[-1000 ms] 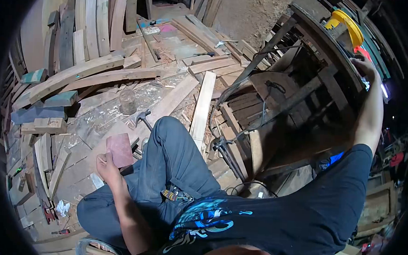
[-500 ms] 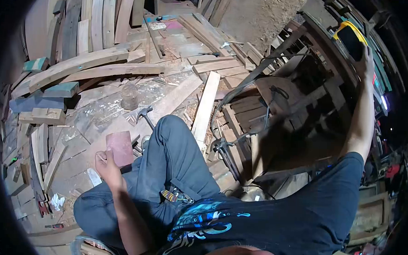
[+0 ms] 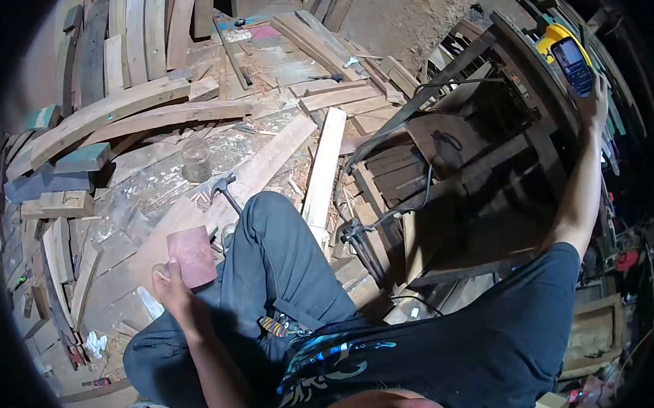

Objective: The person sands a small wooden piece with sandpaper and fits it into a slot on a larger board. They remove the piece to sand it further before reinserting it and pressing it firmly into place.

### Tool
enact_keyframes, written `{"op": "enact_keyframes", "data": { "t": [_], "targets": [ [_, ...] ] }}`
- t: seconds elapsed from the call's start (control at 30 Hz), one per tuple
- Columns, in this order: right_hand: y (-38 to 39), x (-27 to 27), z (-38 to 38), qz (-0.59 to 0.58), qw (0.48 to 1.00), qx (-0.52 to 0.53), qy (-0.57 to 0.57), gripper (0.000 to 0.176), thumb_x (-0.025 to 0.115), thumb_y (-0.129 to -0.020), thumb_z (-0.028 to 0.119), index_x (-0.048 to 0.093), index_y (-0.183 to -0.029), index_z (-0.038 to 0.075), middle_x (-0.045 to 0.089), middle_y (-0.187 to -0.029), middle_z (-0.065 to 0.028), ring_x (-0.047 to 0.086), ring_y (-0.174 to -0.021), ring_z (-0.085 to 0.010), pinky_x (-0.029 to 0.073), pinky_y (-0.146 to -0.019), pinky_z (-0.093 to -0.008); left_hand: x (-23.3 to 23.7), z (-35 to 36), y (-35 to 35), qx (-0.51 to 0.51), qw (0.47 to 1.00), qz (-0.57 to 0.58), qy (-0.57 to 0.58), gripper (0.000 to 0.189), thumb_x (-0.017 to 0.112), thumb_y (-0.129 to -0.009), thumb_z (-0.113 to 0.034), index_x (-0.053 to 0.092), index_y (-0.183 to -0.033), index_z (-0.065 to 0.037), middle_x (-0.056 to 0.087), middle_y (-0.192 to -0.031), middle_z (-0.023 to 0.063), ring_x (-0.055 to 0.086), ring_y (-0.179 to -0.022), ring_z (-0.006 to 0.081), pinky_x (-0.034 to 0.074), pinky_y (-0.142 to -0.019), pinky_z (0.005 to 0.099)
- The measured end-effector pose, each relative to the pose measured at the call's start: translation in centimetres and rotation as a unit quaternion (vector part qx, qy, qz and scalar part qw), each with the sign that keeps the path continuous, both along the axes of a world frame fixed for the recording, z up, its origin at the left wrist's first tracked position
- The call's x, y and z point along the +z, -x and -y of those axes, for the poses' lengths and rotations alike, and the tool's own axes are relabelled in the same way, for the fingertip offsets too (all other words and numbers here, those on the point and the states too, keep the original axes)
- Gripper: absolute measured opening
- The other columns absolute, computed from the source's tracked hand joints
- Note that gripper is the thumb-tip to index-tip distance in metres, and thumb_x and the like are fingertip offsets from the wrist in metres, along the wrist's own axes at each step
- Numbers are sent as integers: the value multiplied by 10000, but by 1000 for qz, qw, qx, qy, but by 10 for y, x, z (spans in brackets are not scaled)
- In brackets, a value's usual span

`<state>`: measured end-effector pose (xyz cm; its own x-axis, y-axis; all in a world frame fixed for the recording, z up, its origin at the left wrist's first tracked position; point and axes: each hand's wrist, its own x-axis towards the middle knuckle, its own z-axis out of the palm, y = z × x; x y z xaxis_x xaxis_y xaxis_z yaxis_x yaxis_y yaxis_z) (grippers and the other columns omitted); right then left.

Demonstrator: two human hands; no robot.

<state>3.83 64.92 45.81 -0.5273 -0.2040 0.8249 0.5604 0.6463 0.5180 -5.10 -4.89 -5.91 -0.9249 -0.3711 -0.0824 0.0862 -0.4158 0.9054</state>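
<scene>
My left hand pinches the lower left edge of a reddish-pink sheet, which looks like sandpaper, beside my bent knee. At the upper right, my right hand is wrapped round a phone with a lit screen. A yellow object shows behind the phone's top, near the edge of a dark wooden structure. On the floor past my knee lies a hammer, its handle partly hidden by my leg.
Curved timbers lie at the left. A pale plank and wood offcuts cover the floor ahead. A clamp-like metal tool and a cable lie beside the dark wooden frame on the right.
The phone's screen, dark before, is now lit, and the phone has moved slightly down and right with my right hand. My left hand and the reddish sheet have shifted slightly lower in view.
</scene>
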Motion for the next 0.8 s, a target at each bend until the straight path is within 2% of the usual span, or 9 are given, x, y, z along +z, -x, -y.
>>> {"op": "enact_keyframes", "data": {
  "t": [0.17, 0.43, 0.53, 0.57, 0.6, 0.63, 0.67, 0.73, 0.8],
  "targets": [
    [2, 1, -8, 5, 999, 10, -40, 736, 837, -715, 406, 544, -1321, 109, 575, -1249, -131, 608, -1119, -346, 524, -904, -438, 6, 3, -4, -1, 999, -9, 39, 349, 578, -961, -37, 316, -757, -145, 325, -723, -69, 312, -651, 33, 285, -585, 216],
    [0, 2, -19, 15, 996, -19, 83, 763, 838, -730, 410, 519, -1358, 114, 544, -1299, -154, 575, -1173, -342, 483, -979, -418, 14, -5, -4, 0, 1000, -2, -13, 351, 555, -970, -34, 309, -746, -141, 320, -718, -64, 306, -642, 38, 294, -574, 221],
    [-5, 11, -54, 26, 999, 9, 45, 765, 837, -746, 398, 510, -1356, 71, 551, -1295, -195, 566, -1174, -364, 472, -990, -414, -8, 6, 2, 35, 996, -11, 81, 349, 573, -966, -45, 315, -745, -125, 331, -719, -54, 319, -642, 53, 314, -593, 220],
    [-5, 17, -68, 48, 998, -9, 36, 755, 834, -756, 397, 515, -1345, 49, 570, -1272, -203, 573, -1165, -357, 468, -992, -404, 6, 0, 1, 66, 989, 60, 116, 297, 597, -958, -58, 374, -767, -101, 373, -737, -40, 349, -665, 66, 337, -621, 220],
    [-12, 20, -84, 71, 997, -22, 27, 747, 831, -765, 397, 520, -1335, 27, 588, -1249, -212, 581, -1155, -349, 463, -994, -394, 18, -1, -3, 52, 994, 44, 85, 223, 613, -952, -68, 448, -802, -78, 420, -760, -32, 373, -695, 69, 345, -633, 223],
    [-16, 26, -93, 97, 981, -36, 162, 687, 803, -811, 384, 530, -1328, 23, 635, -1183, -171, 606, -1116, -281, 464, -975, -354, -1, 6, -1, 53, 996, 29, 65, 185, 606, -957, -67, 481, -820, -70, 448, -778, -29, 384, -719, 64, 346, -639, 225],
    [-21, 34, -146, 117, 924, 61, 359, 587, 764, -864, 355, 557, -1302, 23, 657, -1148, -120, 617, -1067, -227, 463, -953, -325, -1, 10, -2, 41, 995, 33, 90, 229, 602, -959, -59, 450, -789, -80, 422, -757, -35, 366, -705, 60, 334, -629, 229],
    [-34, 31, -144, 171, 897, 136, 384, 468, 699, -930, 282, 561, -1312, 49, 662, -1104, -77, 612, -995, -175, 479, -896, -306, 9, 8, -5, 53, 999, 11, 0, 264, 612, -938, -6, 426, -768, -85, 403, -741, -45, 353, -694, 50, 326, -620, 223],
    [-39, 43, -167, 168, 841, 114, 501, 428, 663, -951, 223, 553, -1340, 83, 645, -1140, -73, 612, -1009, -167, 488, -903, -305, 20, 9, -7, 45, 998, 48, 11, 280, 611, -924, 1, 401, -761, -89, 385, -736, -44, 353, -697, 52, 323, -626, 224]
  ]
}}
